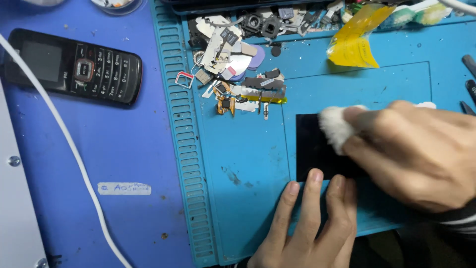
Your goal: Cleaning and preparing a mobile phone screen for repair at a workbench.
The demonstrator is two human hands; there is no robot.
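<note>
While the left hand [310, 226] pins the black glass panel [312, 149] with flat fingertips at 6 o'clock, the right hand [416, 154] pinches a white cotton wad [334, 126] on it.

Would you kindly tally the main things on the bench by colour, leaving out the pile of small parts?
Black: 2 (phone, panel)
White: 2 (pad, cable)
Yellow: 1 (tape)
Blue: 1 (mat)
Total: 6
</note>
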